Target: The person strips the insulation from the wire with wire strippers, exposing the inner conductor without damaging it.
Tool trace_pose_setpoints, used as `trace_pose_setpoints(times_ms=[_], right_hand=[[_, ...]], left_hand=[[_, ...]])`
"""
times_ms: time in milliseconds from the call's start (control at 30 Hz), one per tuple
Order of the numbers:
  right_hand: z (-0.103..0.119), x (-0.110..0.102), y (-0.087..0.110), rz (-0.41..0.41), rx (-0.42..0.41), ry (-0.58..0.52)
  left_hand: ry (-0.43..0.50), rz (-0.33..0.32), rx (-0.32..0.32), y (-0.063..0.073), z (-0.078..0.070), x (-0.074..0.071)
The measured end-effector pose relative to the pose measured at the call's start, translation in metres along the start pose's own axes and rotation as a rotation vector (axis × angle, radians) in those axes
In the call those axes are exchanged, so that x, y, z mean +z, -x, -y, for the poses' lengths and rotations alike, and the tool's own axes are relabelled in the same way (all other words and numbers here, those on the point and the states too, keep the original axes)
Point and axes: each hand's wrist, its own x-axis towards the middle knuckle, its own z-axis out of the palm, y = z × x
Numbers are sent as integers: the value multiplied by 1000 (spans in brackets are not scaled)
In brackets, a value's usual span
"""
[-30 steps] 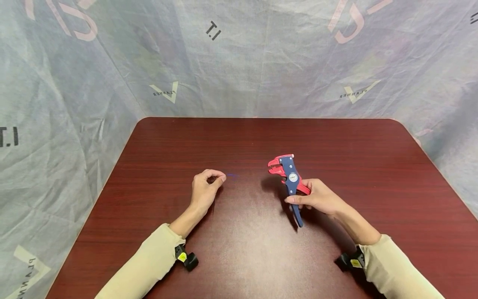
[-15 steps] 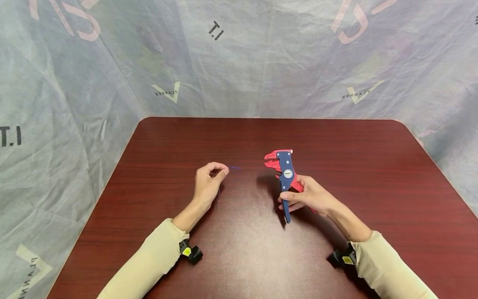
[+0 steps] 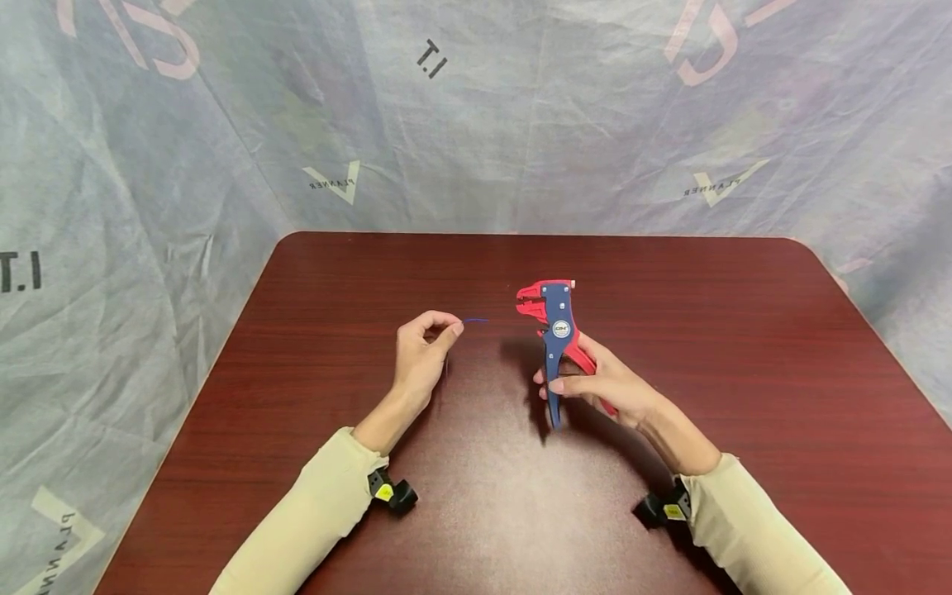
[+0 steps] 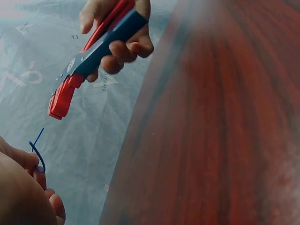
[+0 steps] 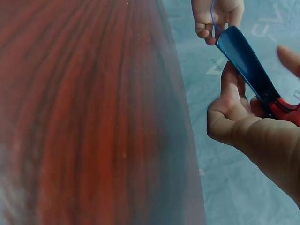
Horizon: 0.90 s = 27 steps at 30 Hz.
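Between thumb and forefinger, my left hand (image 3: 426, 351) pinches a thin blue wire (image 3: 477, 320). One end of the wire sticks out to the right in the head view; the left wrist view shows it bent into a small loop (image 4: 41, 159) by the fingertips. My right hand (image 3: 606, 382) grips a wire stripper (image 3: 561, 326) with blue and red handles. Its red jaws are apart and face left, toward the wire end, with a small gap between wire and tool. The thumb lies over the blue handle, and the fingers wrap behind it.
Both hands are above a dark red wood-grain table (image 3: 372, 273). A grey fabric sheet (image 3: 476, 124) with printed letters hangs behind and at the sides. Each wrist wears a black camera (image 3: 402, 497) below a cream sleeve (image 3: 320, 504).
Both hands have moved away from me over the table. The wire stripper has shifted left and stands more upright, while the left hand with the wire has moved slightly right.
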Motion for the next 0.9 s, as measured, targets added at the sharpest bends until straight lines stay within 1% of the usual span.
trace_pose_setpoints(times_ms=[100,233,400,467,567,633,767,900], right_hand=[[-1,-1,0,45,-27,-19],[-2,-1,1,77,-2,-57],[-2,3,1,177,1,-121],[-3,5,1,198,-6,-122],[-3,7,0,189,-12,-105],[-4,9,-1,176,-31,-77],[-4,13,-4,162,-72,-24],[-5,15,-7,163,-97,-7]], left_hand=[[20,-4,-4,-1,-1,1],[57,-14,-10,-2,-3,3],[118,-20,-11,-3,-8,7],[142,-16,-11,-3,-9,9],[201,-3,-10,-2,-10,11],[247,11,-12,-2,-10,12],[328,33,-33,-1,-10,14],[411,67,-58,1,-13,14]])
